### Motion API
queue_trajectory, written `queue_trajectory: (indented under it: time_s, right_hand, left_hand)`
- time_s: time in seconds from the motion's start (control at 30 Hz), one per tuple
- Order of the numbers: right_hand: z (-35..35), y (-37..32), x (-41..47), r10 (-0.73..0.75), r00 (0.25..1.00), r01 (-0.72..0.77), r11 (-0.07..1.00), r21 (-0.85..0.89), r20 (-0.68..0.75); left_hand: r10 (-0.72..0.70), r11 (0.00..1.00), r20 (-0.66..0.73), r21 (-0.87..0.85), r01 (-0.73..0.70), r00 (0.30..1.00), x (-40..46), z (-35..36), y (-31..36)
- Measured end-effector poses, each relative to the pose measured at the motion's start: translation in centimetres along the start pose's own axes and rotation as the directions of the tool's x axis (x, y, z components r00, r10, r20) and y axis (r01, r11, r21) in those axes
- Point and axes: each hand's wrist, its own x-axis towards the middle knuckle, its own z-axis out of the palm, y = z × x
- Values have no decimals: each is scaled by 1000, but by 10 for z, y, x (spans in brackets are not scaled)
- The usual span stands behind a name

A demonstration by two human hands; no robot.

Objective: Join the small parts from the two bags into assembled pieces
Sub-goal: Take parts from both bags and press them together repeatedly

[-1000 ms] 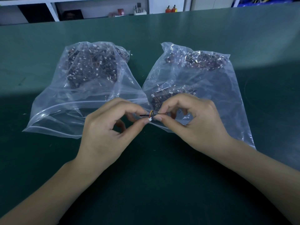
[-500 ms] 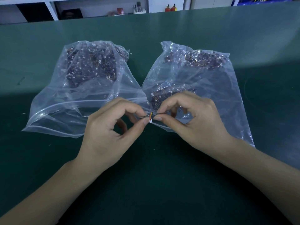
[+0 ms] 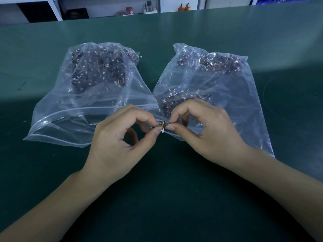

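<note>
Two clear plastic bags lie side by side on the green table. The left bag (image 3: pixel 87 95) holds several dark wired parts with white plugs at its far end; the right bag (image 3: pixel 218 84) holds similar parts in two clumps. In front of the bags my left hand (image 3: pixel 118 144) and my right hand (image 3: pixel 208 133) meet fingertip to fingertip. Between them they pinch a small wired part (image 3: pixel 162 127) with red, yellow and black wires and a white plug. Each hand pinches one end with thumb and forefinger; the ends are hidden by the fingertips.
The green table (image 3: pixel 166 198) stretches wide around the bags. Beyond its far edge stand white shelves (image 3: pixel 57 9) with small bottles and boxes. A few tiny white bits lie loose on the table near the left bag.
Both hands stay almost still. The small part between the fingertips has tipped slightly, its white plug now showing just below the fingertips.
</note>
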Motion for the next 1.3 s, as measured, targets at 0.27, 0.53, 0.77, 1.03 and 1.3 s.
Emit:
queue_trajectory:
  time_s: [0.27,0.53,0.77,1.03,1.3]
  right_hand:
    - [0,-1,1,8,1000,-8,1000,-1,-1]
    - [0,-1,0,10,1000,-10,1000,-11,25]
    - [-2,6,0,79,982,-58,990,-125,170]
    - [-4,10,1,95,995,-95,992,-80,4]
    - [-3,5,0,91,996,-90,994,-69,5]
  left_hand:
    - [17,1000,4,21,-17,1000,1,0,1]
    - [32,999,-24,32,-31,999,1,-2,5]
    - [73,987,-78,152,-60,994,3,-7,3]
    - [266,887,20,386,-253,964,4,-6,-11]
    - [230,630,200,715,-302,953,14,-3,-13]
